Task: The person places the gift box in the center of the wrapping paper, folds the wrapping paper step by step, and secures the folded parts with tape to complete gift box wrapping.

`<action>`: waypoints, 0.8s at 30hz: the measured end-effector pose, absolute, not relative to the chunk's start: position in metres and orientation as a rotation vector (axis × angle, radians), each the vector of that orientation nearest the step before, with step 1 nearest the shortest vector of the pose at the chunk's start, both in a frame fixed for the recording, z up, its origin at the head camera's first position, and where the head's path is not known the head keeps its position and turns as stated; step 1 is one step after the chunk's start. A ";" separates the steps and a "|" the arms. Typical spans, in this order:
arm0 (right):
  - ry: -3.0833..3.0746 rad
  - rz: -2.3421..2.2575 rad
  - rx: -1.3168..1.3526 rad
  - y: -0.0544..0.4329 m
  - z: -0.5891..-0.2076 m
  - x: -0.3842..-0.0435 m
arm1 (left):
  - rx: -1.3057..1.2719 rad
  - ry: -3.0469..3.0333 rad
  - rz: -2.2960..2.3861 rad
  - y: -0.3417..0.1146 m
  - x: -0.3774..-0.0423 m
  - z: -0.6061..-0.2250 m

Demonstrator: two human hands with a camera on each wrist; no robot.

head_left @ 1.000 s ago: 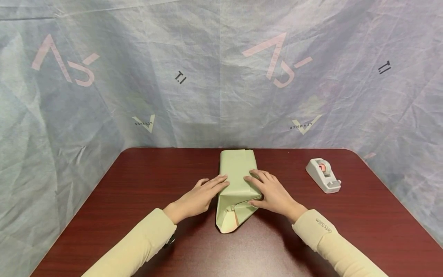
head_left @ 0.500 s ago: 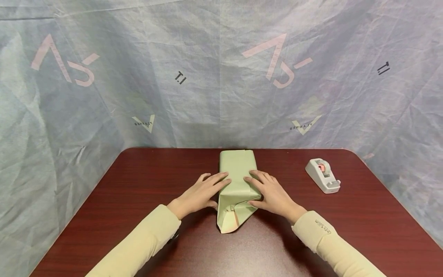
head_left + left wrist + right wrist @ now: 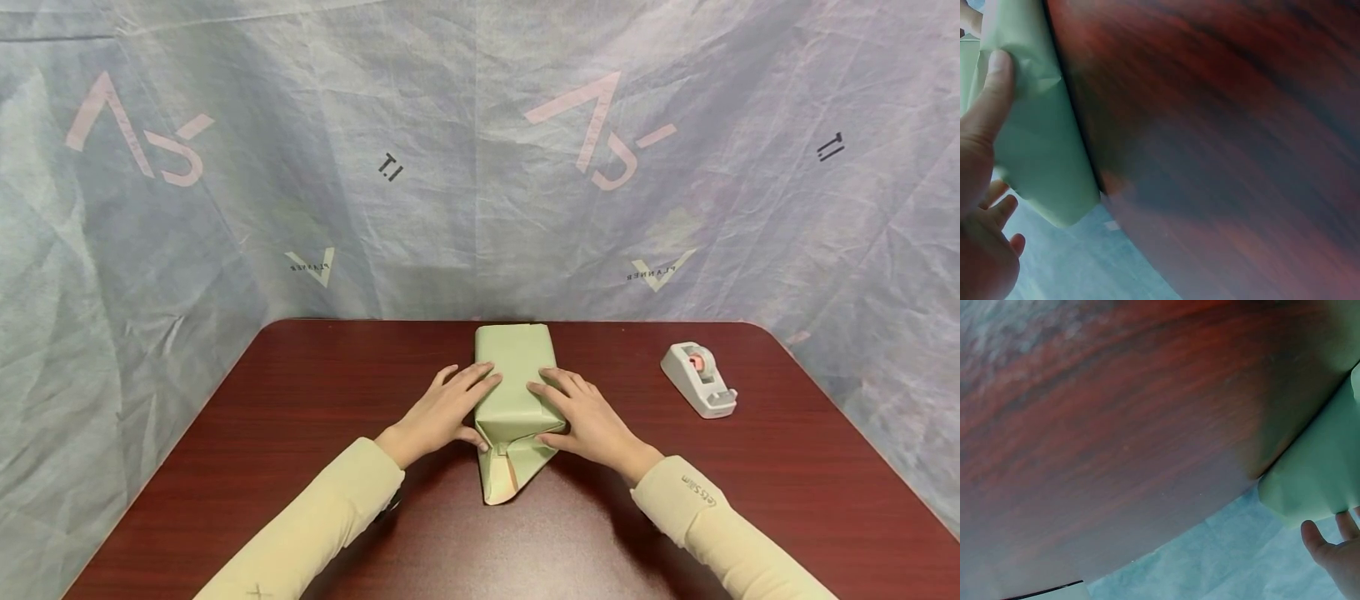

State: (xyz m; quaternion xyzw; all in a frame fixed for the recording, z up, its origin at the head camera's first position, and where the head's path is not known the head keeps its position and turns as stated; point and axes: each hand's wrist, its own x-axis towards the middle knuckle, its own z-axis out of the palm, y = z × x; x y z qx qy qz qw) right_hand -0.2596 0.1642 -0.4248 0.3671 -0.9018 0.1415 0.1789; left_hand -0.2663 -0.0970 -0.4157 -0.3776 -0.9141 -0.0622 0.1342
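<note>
A flat parcel wrapped in pale green paper (image 3: 513,358) lies lengthwise on the table, its near end drawn into a pointed flap (image 3: 501,483) with a pale inner side showing. My left hand (image 3: 442,412) rests at the parcel's left side, extended fingers over the top edge. Its thumb (image 3: 999,81) presses on the green paper at the near-end fold. My right hand (image 3: 596,421) lies at the right side, fingertips on the top and thumb against the near-end fold. In the right wrist view several fingers (image 3: 1335,547) show beside the green wrapping (image 3: 1316,469).
A white tape dispenser (image 3: 701,381) with an orange core stands on the right part of the dark red wooden table (image 3: 337,367). Behind the table's far edge hangs a grey printed cloth (image 3: 480,208), which also runs along both sides.
My left hand has shifted forward and right, and its thumb has moved onto the near-end fold. The paper's left side there is pushed inward. My right hand stays in place.
</note>
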 end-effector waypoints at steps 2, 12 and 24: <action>-2.553 0.407 1.039 0.164 -0.425 -0.260 | -1.083 -2.656 -0.191 -0.096 -0.267 -0.417; -2.550 0.415 1.049 0.164 -0.424 -0.259 | -1.074 -2.634 -0.269 -0.093 -0.263 -0.418; -2.552 0.389 1.033 0.164 -0.426 -0.260 | -1.091 -2.682 -0.236 -0.093 -0.262 -0.421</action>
